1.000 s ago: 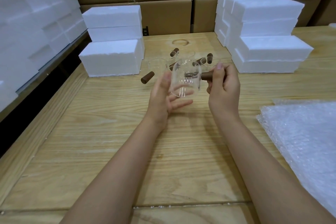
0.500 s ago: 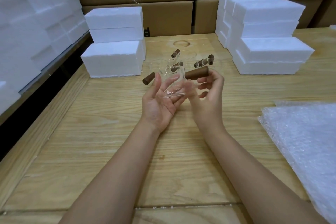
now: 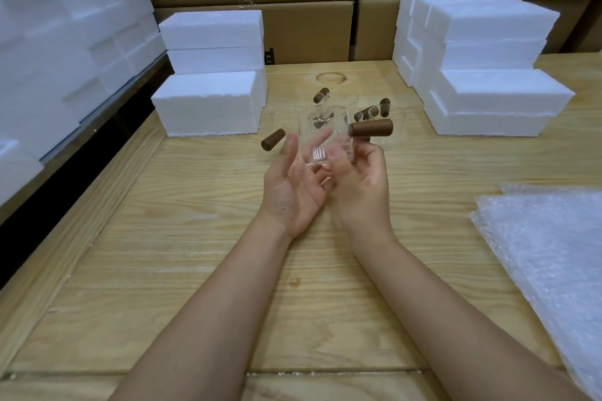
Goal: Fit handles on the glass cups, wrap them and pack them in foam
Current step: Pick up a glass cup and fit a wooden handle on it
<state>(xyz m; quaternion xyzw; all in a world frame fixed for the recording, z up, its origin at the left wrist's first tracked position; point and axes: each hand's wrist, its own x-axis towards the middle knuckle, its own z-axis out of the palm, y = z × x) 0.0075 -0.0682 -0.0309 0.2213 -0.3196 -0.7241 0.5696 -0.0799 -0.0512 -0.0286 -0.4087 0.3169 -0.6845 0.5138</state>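
Note:
A clear glass cup (image 3: 325,137) stands upright between my two hands above the wooden table (image 3: 182,270). A brown cylindrical handle (image 3: 371,128) sticks out sideways from its right side. My left hand (image 3: 293,185) lies palm up with straight fingers against the cup's left side and base. My right hand (image 3: 361,179) curls its fingers round the cup's lower right side, just under the handle. Several loose brown handles (image 3: 273,139) lie on the table behind, among other empty glass cups (image 3: 391,137) that are hard to make out.
White foam blocks (image 3: 208,102) are stacked at the back left, and more foam blocks (image 3: 488,101) at the back right. A bubble wrap sheet (image 3: 547,254) lies at the right edge. Cardboard boxes (image 3: 309,26) line the back. A foam wall (image 3: 65,42) stands far left.
The cup has turned from mouth-toward-me to upright. My right hand left the handle and dropped beneath it; my left hand opened palm up under the cup.

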